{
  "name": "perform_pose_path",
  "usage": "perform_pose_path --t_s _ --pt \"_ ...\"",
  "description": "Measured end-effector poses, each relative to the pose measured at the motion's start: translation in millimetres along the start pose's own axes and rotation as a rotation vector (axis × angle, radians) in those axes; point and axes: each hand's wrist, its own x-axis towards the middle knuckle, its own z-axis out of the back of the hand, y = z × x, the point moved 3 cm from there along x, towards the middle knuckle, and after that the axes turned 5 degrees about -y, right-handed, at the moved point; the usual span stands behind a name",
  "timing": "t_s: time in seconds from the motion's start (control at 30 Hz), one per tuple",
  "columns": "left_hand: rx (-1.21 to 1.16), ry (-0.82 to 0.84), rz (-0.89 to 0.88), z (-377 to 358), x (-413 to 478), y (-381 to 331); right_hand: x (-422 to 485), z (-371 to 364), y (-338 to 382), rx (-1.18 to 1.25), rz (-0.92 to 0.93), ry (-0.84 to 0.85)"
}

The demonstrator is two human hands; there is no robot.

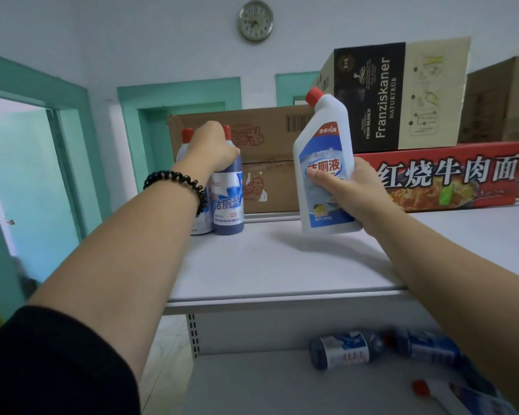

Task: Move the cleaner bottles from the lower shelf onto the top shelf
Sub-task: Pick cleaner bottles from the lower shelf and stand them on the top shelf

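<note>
My left hand (pixel 212 148) grips the neck of a blue cleaner bottle (pixel 228 202) with a red cap, which stands upright on the top shelf (pixel 267 265). Another red-capped bottle (pixel 186 139) stands just behind it to the left, mostly hidden by my wrist. My right hand (pixel 354 190) holds a white red-capped cleaner bottle (pixel 321 163) by its lower body, tilted slightly, just above the top shelf. On the lower shelf (pixel 267 384) a blue bottle (pixel 345 348) lies on its side, a second blue bottle (pixel 429 345) beside it, and a white bottle (pixel 450 393) near my right forearm.
Cardboard boxes line the back of the top shelf: a brown carton (pixel 270 145), a red noodle box (pixel 447 178) and a Franziskaner box (pixel 402 94) stacked on it. A wall clock (pixel 255 20) hangs above. A teal doorway (pixel 27 175) opens at left.
</note>
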Motion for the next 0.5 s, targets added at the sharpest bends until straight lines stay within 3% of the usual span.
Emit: perform_pose_path --t_s 0.4,0.5 --pt "-0.033 -0.012 -0.044 -19 -45 10 -3 5 -3 -0.007 -0.045 -0.016" --pt "0.079 0.021 -0.054 -24 -67 15 -9 9 -2 -0.001 -0.059 -0.025"
